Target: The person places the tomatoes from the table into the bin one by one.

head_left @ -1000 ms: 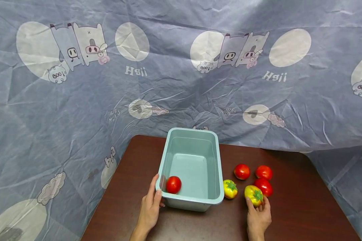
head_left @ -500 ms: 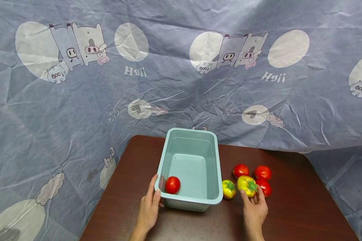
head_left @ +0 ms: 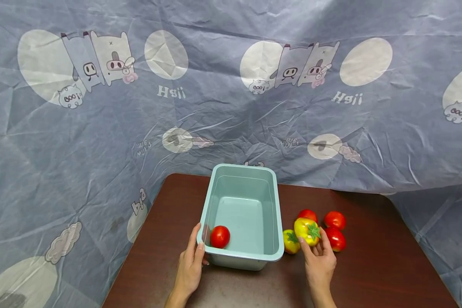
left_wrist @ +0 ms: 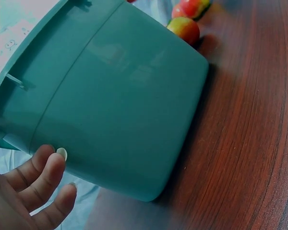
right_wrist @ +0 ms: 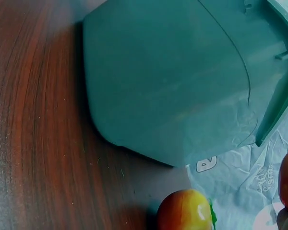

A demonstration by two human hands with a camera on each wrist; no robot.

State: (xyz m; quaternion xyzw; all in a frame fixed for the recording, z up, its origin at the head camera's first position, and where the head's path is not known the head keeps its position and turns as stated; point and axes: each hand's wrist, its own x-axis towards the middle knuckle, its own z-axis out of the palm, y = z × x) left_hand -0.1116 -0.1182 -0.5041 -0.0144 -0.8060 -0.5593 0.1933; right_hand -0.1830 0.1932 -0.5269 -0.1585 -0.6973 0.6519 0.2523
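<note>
Creased grey-blue cloth [head_left: 231, 115], printed with pale discs, cartoon pigs and white lettering, hangs behind and along both sides of a dark brown table [head_left: 377, 265] with visible grain. On the table, left of its middle, stands a pale green tub [head_left: 238, 259], upright, its long side running away from the person. One red fruit [head_left: 220, 236] lies inside, on the floor at the near left corner.

Left hand [head_left: 190, 267] grips the tub at that corner, thumb on the rim and fingers against the outside; the left wrist view shows fingertips close to the wall.

Right hand [head_left: 320, 265] pinches a yellow fruit [head_left: 303, 226] with a green leafy top, thumb and fingers clamped on its sides. This fruit is right of the tub, outside it and apart from the rim.

A second yellow fruit [head_left: 290, 244] sits just beside the tub's right wall, partly covered by the held one. A partly hidden red fruit [head_left: 307, 213] lies behind the held one. To the right are a rear red fruit [head_left: 335, 220] and a front red fruit [head_left: 336, 240]; whether these touch cannot be told.
</note>
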